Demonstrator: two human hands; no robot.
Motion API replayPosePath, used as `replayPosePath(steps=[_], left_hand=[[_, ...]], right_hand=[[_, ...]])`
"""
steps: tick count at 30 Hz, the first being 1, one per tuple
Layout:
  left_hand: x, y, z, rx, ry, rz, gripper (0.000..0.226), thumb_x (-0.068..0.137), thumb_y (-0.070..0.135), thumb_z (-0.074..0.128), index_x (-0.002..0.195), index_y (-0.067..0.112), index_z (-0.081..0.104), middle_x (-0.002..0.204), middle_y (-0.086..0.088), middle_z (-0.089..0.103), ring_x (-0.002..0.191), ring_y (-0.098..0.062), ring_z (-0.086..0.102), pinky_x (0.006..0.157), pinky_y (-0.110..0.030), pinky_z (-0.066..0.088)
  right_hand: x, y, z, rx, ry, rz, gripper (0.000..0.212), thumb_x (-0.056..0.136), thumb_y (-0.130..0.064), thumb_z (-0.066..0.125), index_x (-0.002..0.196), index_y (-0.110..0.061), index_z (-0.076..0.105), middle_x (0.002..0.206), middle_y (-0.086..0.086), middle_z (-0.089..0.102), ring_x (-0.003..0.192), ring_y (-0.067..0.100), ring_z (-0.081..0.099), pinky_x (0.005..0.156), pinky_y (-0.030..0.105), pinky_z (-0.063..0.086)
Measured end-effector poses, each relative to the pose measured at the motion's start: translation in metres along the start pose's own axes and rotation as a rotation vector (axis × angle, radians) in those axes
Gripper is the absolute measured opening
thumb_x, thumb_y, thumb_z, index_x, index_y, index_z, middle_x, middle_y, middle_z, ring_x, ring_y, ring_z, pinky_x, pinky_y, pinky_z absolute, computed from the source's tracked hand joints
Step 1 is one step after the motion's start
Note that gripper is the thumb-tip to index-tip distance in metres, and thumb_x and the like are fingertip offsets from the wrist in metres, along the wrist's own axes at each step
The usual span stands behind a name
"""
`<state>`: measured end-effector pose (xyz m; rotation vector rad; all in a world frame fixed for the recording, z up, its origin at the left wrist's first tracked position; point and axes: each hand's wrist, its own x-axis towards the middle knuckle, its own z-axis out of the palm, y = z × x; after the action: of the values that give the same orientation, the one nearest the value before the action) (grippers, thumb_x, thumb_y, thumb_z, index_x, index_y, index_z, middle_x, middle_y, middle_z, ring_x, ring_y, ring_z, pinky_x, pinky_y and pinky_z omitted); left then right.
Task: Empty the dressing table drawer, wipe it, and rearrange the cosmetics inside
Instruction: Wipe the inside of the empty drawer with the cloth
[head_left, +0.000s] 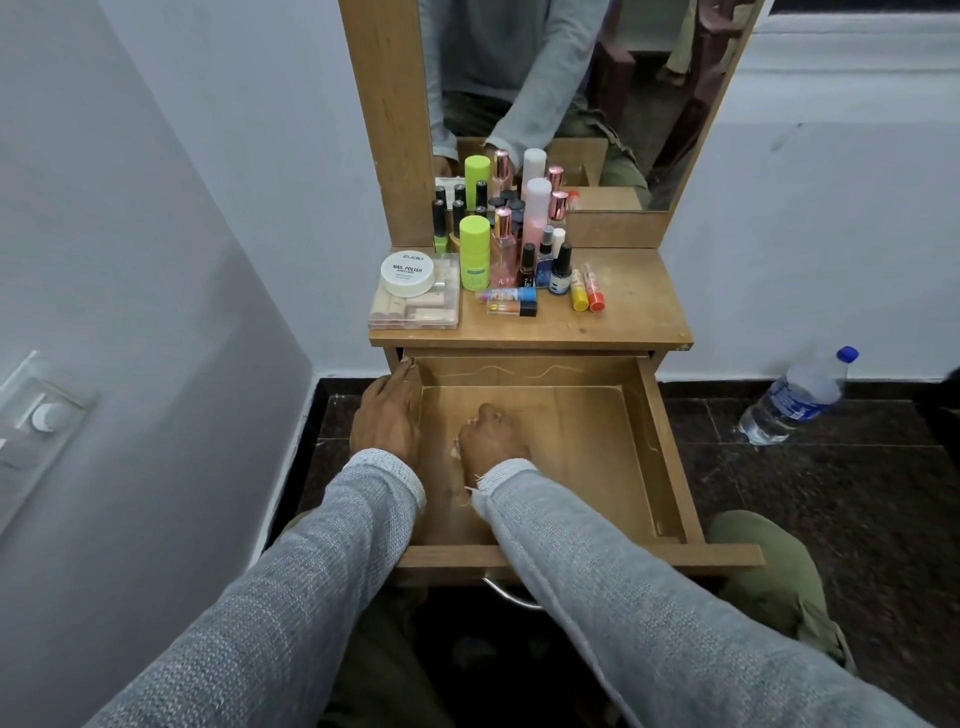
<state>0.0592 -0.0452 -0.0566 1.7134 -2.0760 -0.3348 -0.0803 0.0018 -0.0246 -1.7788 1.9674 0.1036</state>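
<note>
The wooden drawer (587, 441) is pulled out and holds no cosmetics. My left hand (387, 415) grips the drawer's left wall, thumb at its back corner. My right hand (491, 439) presses down on the drawer floor near the left side, closed over a pale wipe (457, 451) of which only a sliver shows. The cosmetics stand on the tabletop (634, 301): a clear box (415, 312) with a white jar (408, 273) on it, a green bottle (474, 252), nail polish bottles (560, 267) and small tubes (511, 302).
A mirror (571, 93) rises behind the cosmetics. A white wall closes in on the left, with a switch plate (44, 415). A plastic water bottle (795, 400) lies on the dark floor to the right. My knees sit under the drawer's metal handle (511, 597).
</note>
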Motion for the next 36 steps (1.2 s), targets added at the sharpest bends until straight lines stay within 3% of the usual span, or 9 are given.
replayPosePath(steps=[3, 6, 9, 13, 17, 20, 24, 29, 36], left_hand=[[0.002, -0.003, 0.001, 0.005, -0.017, 0.006, 0.046, 0.09, 0.006, 0.035, 0.133, 0.017, 0.049, 0.148, 0.002, 0.043, 0.128, -0.03, 0.042, 0.103, -0.046, 0.043], [0.003, -0.005, 0.003, -0.011, -0.018, 0.014, 0.039, 0.09, 0.013, 0.029, 0.121, 0.015, 0.052, 0.141, 0.0, 0.049, 0.121, -0.033, 0.049, 0.095, -0.047, 0.047], [0.002, -0.005, 0.005, -0.066, 0.021, -0.016, 0.045, 0.094, 0.005, 0.042, 0.136, 0.017, 0.049, 0.147, 0.003, 0.043, 0.132, -0.027, 0.041, 0.105, -0.046, 0.042], [0.003, -0.006, 0.006, -0.076, 0.02, -0.013, 0.05, 0.092, 0.002, 0.045, 0.14, 0.016, 0.046, 0.148, 0.001, 0.042, 0.133, -0.027, 0.04, 0.107, -0.046, 0.04], [0.004, -0.009, 0.009, -0.087, 0.005, -0.059, 0.05, 0.094, 0.006, 0.042, 0.141, 0.021, 0.043, 0.149, 0.002, 0.041, 0.134, -0.025, 0.039, 0.108, -0.045, 0.039], [0.005, -0.008, 0.009, -0.075, 0.011, 0.0, 0.052, 0.09, -0.003, 0.045, 0.138, 0.016, 0.048, 0.148, 0.002, 0.042, 0.132, -0.027, 0.042, 0.105, -0.047, 0.042], [0.005, -0.008, 0.005, -0.144, 0.04, 0.032, 0.047, 0.09, -0.001, 0.046, 0.135, 0.01, 0.052, 0.145, -0.003, 0.046, 0.129, -0.03, 0.047, 0.105, -0.046, 0.042], [0.006, -0.011, 0.003, -0.107, 0.045, 0.052, 0.047, 0.089, 0.004, 0.052, 0.134, 0.016, 0.054, 0.142, -0.001, 0.049, 0.125, -0.029, 0.051, 0.105, -0.042, 0.043], [0.004, -0.011, 0.005, -0.114, 0.085, 0.012, 0.047, 0.088, 0.005, 0.053, 0.133, 0.018, 0.056, 0.14, 0.002, 0.051, 0.126, -0.025, 0.049, 0.109, -0.025, 0.03]], right_hand=[[-0.007, 0.013, -0.005, -0.034, 0.064, -0.03, 0.034, 0.094, -0.011, 0.05, 0.127, -0.005, 0.053, 0.134, 0.016, 0.043, 0.124, 0.036, 0.041, 0.097, 0.043, 0.041], [-0.011, 0.054, -0.019, -0.054, 0.079, 0.086, 0.034, 0.092, -0.012, 0.054, 0.126, -0.009, 0.052, 0.13, 0.012, 0.047, 0.121, 0.033, 0.047, 0.096, 0.041, 0.043], [-0.017, 0.083, -0.035, -0.119, 0.04, 0.15, 0.045, 0.087, -0.012, 0.066, 0.13, -0.009, 0.052, 0.135, 0.014, 0.041, 0.124, 0.034, 0.045, 0.101, 0.045, 0.045], [-0.018, 0.088, -0.036, -0.139, 0.062, 0.179, 0.043, 0.091, -0.012, 0.06, 0.132, -0.006, 0.05, 0.138, 0.015, 0.038, 0.127, 0.036, 0.04, 0.1, 0.048, 0.044], [-0.02, 0.06, -0.018, -0.176, 0.08, 0.047, 0.037, 0.091, -0.011, 0.059, 0.127, -0.004, 0.056, 0.139, 0.012, 0.038, 0.127, 0.033, 0.042, 0.099, 0.048, 0.046], [-0.019, 0.046, -0.008, -0.217, 0.1, -0.12, 0.034, 0.087, -0.008, 0.062, 0.121, -0.006, 0.061, 0.132, 0.008, 0.045, 0.128, 0.03, 0.04, 0.101, 0.044, 0.044], [-0.002, 0.035, -0.011, -0.309, 0.13, -0.269, 0.047, 0.079, -0.006, 0.071, 0.125, -0.012, 0.06, 0.126, 0.005, 0.053, 0.115, 0.026, 0.051, 0.092, 0.043, 0.049], [0.042, 0.001, -0.019, -0.303, 0.138, -0.391, 0.044, 0.087, -0.009, 0.061, 0.131, -0.011, 0.054, 0.133, 0.009, 0.052, 0.121, 0.031, 0.05, 0.094, 0.042, 0.048], [0.063, -0.013, -0.004, -0.191, 0.151, -0.428, 0.047, 0.089, -0.009, 0.057, 0.136, -0.013, 0.052, 0.144, 0.008, 0.041, 0.13, 0.031, 0.035, 0.108, 0.042, 0.036]])
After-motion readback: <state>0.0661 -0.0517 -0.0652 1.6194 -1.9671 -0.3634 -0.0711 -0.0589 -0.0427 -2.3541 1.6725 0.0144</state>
